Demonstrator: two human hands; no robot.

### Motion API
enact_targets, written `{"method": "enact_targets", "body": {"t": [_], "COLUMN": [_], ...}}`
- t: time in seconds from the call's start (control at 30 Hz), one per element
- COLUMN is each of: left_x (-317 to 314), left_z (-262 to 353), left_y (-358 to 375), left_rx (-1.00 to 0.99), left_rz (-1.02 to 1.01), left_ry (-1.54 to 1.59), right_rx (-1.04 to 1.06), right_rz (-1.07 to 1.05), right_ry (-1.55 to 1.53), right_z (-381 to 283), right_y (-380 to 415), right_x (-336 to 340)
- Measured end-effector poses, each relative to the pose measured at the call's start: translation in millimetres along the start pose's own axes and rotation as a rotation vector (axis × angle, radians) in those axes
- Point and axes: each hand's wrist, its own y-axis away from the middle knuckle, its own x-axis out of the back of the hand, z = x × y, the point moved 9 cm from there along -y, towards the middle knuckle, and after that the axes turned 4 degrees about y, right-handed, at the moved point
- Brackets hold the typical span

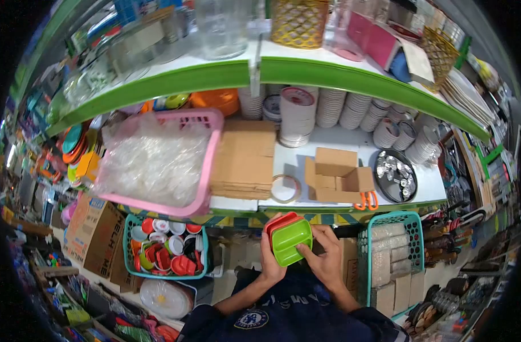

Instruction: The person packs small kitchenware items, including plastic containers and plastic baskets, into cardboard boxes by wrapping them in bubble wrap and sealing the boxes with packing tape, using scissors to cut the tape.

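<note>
A green two-section plastic dish is held in front of my chest, with a red dish of similar shape stacked behind it. My left hand wraps round the left side of the stack. On the right, my right hand grips the green dish, its thumb pressing on the inside near the lower section. Its other fingers are partly hidden behind the dishes. Just beyond the hands, on the shelf, are an open small cardboard box, a roll of tape and orange-handled scissors.
A pink basket of clear plastic bags stands beside flat cardboard. A round black tray holds small silvery pieces. Below left is a teal basket of red and white plastic pieces; below right, another teal basket holds wrapped packs.
</note>
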Motion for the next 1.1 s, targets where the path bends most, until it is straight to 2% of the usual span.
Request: {"method": "enact_targets", "body": {"t": [0.1,0.2,0.23,0.3,0.37,0.5,0.57,0.6,0.63,0.7,0.8,0.93,1.03,1.1], "left_x": [-19.5,-37.7,-43.9,-48.5,-54.3,-63.0,-72.4,-73.1,-70.9,-75.6,-79.2,-86.0,-88.6,-88.2], "left_z": [-11.2,-15.4,-15.0,-25.4,-24.1,-18.3,-16.1,-11.0,-10.2,-6.8,-5.1,-4.4,-9.3,-12.2], "left_y": [-6.0,-8.7,-11.2,-15.1,-20.7,-34.5,-36.5,-39.2,-43.1,-49.1,-56.5,-61.4,-60.7,-62.2], "left_rx": [-0.02,-0.016,-0.013,0.111,0.187,0.339,0.46,0.472,0.481,0.493,0.503,0.505,0.562,0.59], "left_rz": [-0.033,-0.055,-0.058,0.015,0.03,-0.108,-0.232,-0.158,-0.166,-0.311,-0.36,-0.416,-0.462,-0.455], "left_ry": [-0.033,-0.019,-0.022,0.074,0.127,0.292,0.411,0.242,0.24,0.238,0.195,0.157,0.125,0.146], "right_rx": [0.008,-0.04,-0.087,-0.142,-0.164,-0.242,-0.268,-0.288,-0.307,-0.321,-0.256,-0.284,-0.305,-0.319], "right_rz": [0.058,0.044,0.102,0.163,0.285,0.386,0.41,0.439,0.471,0.507,0.566,0.629,0.625,0.521], "right_ry": [-0.035,-0.087,-0.14,-0.192,-0.457,-0.758,-0.787,-0.847,-0.906,-0.923,-0.881,-0.88,-0.875,-0.883], "right_z": [11.2,30.0,42.4,61.7,79.2,104.6,120.7,130.5,137.1,138.2,132.1,137.8,134.4,131.0], "right_y": [-0.9,-0.9,0.1,2.2,4.6,7.7,10.6,11.6,12.6,12.1,10.2,15.0,16.4,12.6], "right_x": [23.8,39.6,46.4,53.1,62.5,75.5,80.7,83.2,84.2,89.3,98.4,100.1,95.7,84.9]}}
